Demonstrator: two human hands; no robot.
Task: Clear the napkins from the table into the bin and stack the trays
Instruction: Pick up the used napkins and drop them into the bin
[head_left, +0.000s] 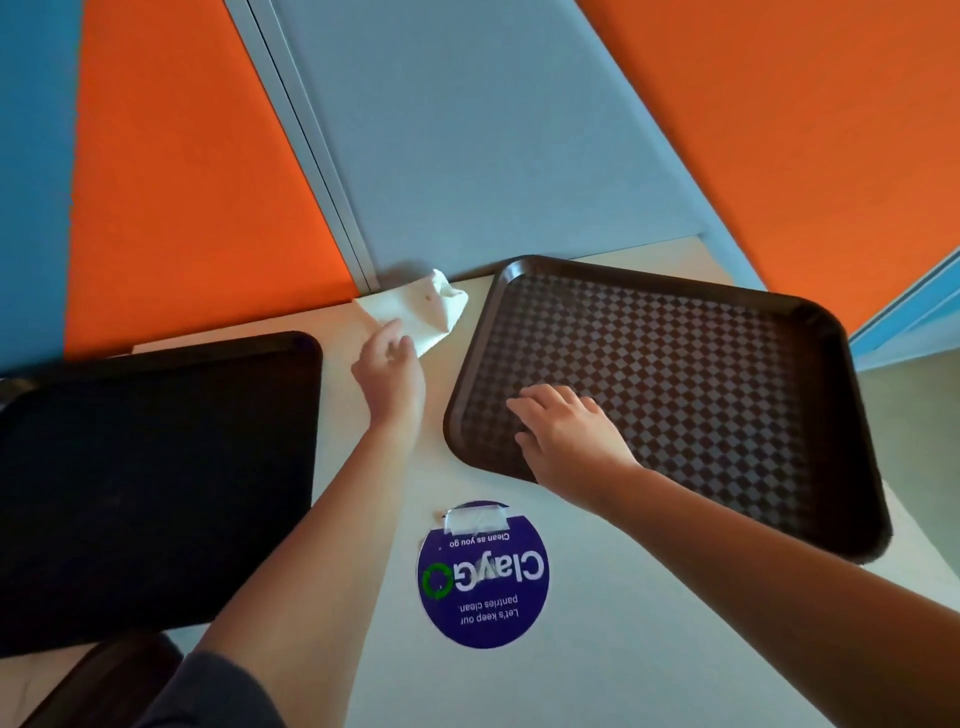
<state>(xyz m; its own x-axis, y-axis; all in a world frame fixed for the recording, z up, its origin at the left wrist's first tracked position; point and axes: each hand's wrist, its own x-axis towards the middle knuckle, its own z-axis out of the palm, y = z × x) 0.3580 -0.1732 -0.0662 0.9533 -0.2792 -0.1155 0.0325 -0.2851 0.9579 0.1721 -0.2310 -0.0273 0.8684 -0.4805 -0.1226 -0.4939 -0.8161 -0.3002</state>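
My left hand (390, 370) pinches the napkin (422, 310), which extends ahead; my right hand (566, 423) rests released on the brown tray (810, 332).

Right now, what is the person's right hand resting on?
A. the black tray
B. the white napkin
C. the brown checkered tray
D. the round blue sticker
C: the right hand lies with straight fingers on the brown checkered tray, while the left hand pinches the white napkin near the wall.
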